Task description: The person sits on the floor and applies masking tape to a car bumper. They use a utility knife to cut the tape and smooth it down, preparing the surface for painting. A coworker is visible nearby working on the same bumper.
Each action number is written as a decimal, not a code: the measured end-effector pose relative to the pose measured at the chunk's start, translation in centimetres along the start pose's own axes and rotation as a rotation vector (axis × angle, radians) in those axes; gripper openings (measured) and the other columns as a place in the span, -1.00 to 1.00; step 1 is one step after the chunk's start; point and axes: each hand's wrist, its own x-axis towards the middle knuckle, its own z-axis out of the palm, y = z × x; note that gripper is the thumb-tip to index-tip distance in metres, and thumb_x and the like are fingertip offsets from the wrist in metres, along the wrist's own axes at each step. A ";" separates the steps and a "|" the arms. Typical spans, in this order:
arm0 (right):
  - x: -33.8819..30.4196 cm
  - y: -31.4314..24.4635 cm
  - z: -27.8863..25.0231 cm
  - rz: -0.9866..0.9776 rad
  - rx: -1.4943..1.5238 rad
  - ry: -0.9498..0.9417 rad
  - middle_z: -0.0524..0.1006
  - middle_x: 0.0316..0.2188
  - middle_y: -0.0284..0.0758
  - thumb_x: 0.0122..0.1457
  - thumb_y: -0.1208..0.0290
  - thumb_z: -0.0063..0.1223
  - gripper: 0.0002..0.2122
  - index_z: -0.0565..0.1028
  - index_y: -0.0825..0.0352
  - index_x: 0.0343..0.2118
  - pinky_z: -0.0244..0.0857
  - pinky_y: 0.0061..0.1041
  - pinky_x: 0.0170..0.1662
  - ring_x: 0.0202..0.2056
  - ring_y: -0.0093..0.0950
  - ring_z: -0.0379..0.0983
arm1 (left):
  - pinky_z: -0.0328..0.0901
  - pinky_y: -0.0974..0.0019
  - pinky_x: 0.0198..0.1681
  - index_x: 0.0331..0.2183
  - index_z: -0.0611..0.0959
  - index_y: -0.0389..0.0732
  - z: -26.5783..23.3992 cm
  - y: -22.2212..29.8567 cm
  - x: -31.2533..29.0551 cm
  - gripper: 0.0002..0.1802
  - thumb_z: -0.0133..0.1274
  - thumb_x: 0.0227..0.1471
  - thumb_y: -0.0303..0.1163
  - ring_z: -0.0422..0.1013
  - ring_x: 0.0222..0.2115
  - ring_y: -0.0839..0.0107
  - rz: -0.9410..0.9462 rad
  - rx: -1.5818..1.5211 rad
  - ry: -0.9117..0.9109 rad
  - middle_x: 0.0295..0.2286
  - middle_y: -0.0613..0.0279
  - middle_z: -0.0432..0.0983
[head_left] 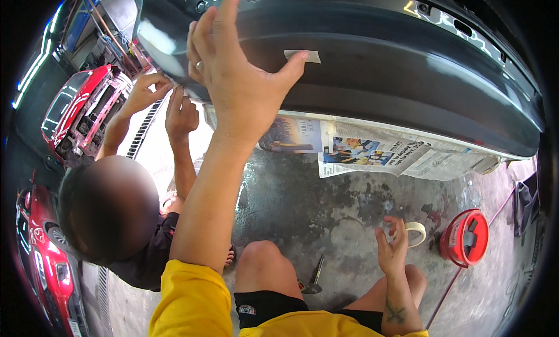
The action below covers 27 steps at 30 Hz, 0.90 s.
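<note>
The bumper [372,84] stretches across the upper part of my view in front of me, above the concrete floor [332,206]. It is a dark charcoal grey with a soft, satiny sheen, and a long crease runs along its curved face. A cloudy white patch [157,39] marks its left corner, and paler, hazy streaks of light lie toward its right end. Against the middle of the face is a small pale strip [313,56], four-sided and flat, lighter than everything round it. My left hand [241,75] is raised before the bumper, thumb and fingers spread wide apart, with the thumb tip at the left part of that strip; whether it presses I can't tell. Sheets of newspaper [402,153], printed with colour pictures and dark lettering, hang along the bumper's lower edge, a little wrinkled and uneven at the bottom. My right hand [393,252] is lower down over my right knee, thumb and first finger slightly apart, with a cream roll of tape [423,235] right at the fingers; I can't tell how firmly they have it. A red bucket [452,235] with dark things inside stands to the right of it. On my left, a co-worker [181,116] has both hands up near the bumper's corner.
</note>
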 end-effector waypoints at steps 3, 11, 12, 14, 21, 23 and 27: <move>0.2 -0.3 0.1 0.026 0.028 -0.021 0.29 -0.34 -0.37 0.19 0.49 0.30 -0.70 0.56 0.34 -0.01 0.21 -0.43 -0.13 -0.26 -0.45 0.24 | 0.14 -0.10 0.36 0.41 0.29 -0.08 0.1 0.2 -0.2 0.23 0.63 -0.18 -0.15 0.20 0.31 -0.05 -0.072 0.048 -0.013 0.25 -0.06 0.28; 0.6 -0.5 0.4 0.044 0.016 -0.016 0.37 -0.32 -0.28 0.20 0.45 0.31 -0.69 0.57 0.32 -0.01 0.27 -0.32 -0.13 -0.23 -0.37 0.29 | -0.16 -0.35 0.42 0.44 0.26 0.02 0.5 -0.7 -0.1 0.26 0.59 -0.21 -0.09 0.06 0.40 -0.28 -0.102 -0.023 -0.040 0.25 -0.03 0.41; 0.6 -0.4 0.4 0.030 0.015 -0.018 0.37 -0.32 -0.28 0.20 0.44 0.31 -0.69 0.57 0.32 -0.01 0.27 -0.32 -0.13 -0.23 -0.37 0.29 | -0.17 -0.35 0.43 0.44 0.26 0.01 0.5 -0.6 0.0 0.26 0.58 -0.21 -0.07 0.08 0.40 -0.29 -0.093 -0.009 -0.041 0.24 -0.03 0.42; 0.7 -0.2 0.1 0.040 0.020 -0.015 0.38 -0.31 -0.27 0.19 0.44 0.31 -0.69 0.57 0.32 -0.01 0.27 -0.32 -0.12 -0.23 -0.37 0.29 | 0.04 -0.18 0.38 0.43 0.28 -0.02 0.3 0.3 0.0 0.23 0.60 -0.17 -0.13 0.22 0.32 -0.11 -0.094 0.044 -0.056 0.23 -0.05 0.41; 0.8 -0.1 0.2 0.054 0.066 -0.016 0.37 -0.31 -0.28 0.20 0.45 0.30 -0.70 0.58 0.33 -0.01 0.25 -0.32 -0.11 -0.24 -0.38 0.28 | 0.19 -0.15 0.32 0.46 0.25 -0.02 -0.3 0.3 0.2 0.22 0.59 -0.11 -0.15 0.33 0.26 0.02 -0.124 0.025 -0.158 0.24 -0.04 0.42; 0.8 -0.1 0.1 0.039 0.083 -0.005 0.33 -0.31 -0.35 0.19 0.48 0.30 -0.69 0.57 0.33 -0.01 0.22 -0.40 -0.11 -0.24 -0.44 0.24 | 0.17 -0.14 0.33 0.46 0.25 -0.01 -0.5 0.1 0.5 0.23 0.60 -0.12 -0.15 0.32 0.28 0.02 -0.088 0.004 -0.159 0.24 -0.03 0.42; 0.9 0.2 -0.1 0.043 0.096 -0.005 0.30 -0.31 -0.39 0.19 0.49 0.29 -0.69 0.56 0.33 0.00 0.20 -0.45 -0.11 -0.23 -0.48 0.22 | 0.13 -0.13 0.36 0.46 0.26 -0.01 -0.7 0.1 1.4 0.24 0.60 -0.14 -0.16 0.28 0.31 0.00 0.050 0.052 -0.152 0.24 -0.02 0.42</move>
